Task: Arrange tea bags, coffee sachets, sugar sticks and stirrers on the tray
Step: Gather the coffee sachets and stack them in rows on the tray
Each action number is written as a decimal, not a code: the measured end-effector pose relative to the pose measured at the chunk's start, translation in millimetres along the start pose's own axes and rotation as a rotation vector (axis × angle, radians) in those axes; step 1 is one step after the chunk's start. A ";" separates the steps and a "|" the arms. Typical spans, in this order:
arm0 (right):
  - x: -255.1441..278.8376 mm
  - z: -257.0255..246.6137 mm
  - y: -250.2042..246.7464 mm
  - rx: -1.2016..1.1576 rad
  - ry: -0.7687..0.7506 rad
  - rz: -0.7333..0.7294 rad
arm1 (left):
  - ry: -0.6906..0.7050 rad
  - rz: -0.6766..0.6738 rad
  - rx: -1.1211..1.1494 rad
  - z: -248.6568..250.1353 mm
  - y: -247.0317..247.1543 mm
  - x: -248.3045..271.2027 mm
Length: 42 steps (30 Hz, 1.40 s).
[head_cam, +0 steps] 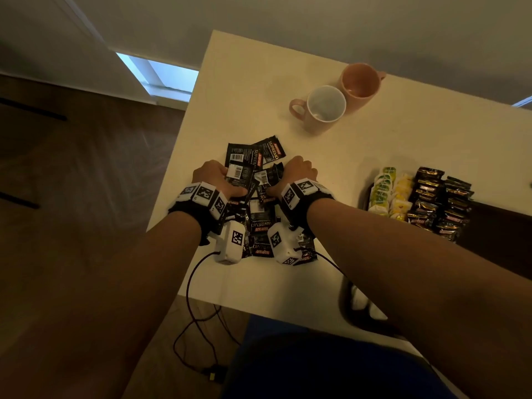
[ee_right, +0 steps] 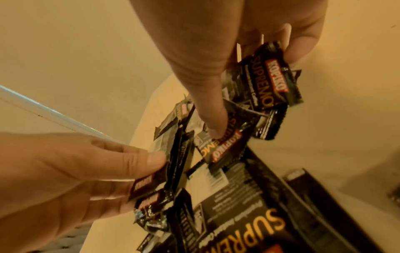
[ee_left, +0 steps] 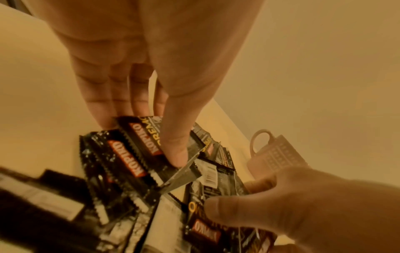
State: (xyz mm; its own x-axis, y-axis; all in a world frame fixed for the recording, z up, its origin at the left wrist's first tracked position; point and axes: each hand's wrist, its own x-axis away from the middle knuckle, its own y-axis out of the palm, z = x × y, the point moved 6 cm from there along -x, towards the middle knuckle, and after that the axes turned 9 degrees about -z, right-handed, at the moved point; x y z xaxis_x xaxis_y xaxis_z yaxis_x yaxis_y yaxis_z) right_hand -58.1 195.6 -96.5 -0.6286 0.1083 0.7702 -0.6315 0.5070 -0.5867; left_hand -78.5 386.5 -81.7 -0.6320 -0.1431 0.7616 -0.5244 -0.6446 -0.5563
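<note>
I am closing my left hand (head_cam: 214, 175) and right hand (head_cam: 298, 171) inward on the loose pile of black foil coffee sachets (head_cam: 253, 180) near the bench's (head_cam: 374, 145) left edge; thumbs and curled fingers are pinching sachets from both sides. I judge squeezing evenly and squaring the stack before lifting is best. I am counting two pink mugs (head_cam: 339, 99) toward the far edge, four packet rows on the dark tray (head_cam: 368, 197) at the right edge; the sachets are overlapping too much to count.

Dim warm light, wrist views amber and softly blurred — edges bowed, noisy shadows
</note>
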 end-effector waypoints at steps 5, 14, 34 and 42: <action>0.8 -2.9 3.9 -0.092 -0.056 0.013 | 0.027 0.008 -0.076 0.8 9.9 1.5; 0.8 17.1 -14.6 -0.174 -0.084 -0.048 | 0.014 -0.043 -0.130 -0.5 22.8 -10.8; 10.8 55.4 -39.7 -0.212 -0.151 0.121 | 0.105 -0.017 -0.432 4.0 31.3 7.7; 16.9 60.8 -44.8 -0.197 -0.168 0.138 | 0.109 -0.063 -0.544 18.7 31.9 7.8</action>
State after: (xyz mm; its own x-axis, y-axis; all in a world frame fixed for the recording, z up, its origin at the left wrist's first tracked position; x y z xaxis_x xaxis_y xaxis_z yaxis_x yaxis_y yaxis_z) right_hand -68.0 122.7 -72.4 -0.7791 0.0533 0.6246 -0.4448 0.6552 -0.6106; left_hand -89.5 350.8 -87.3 -0.6301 -0.0192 0.7763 -0.7639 -0.1642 -0.6241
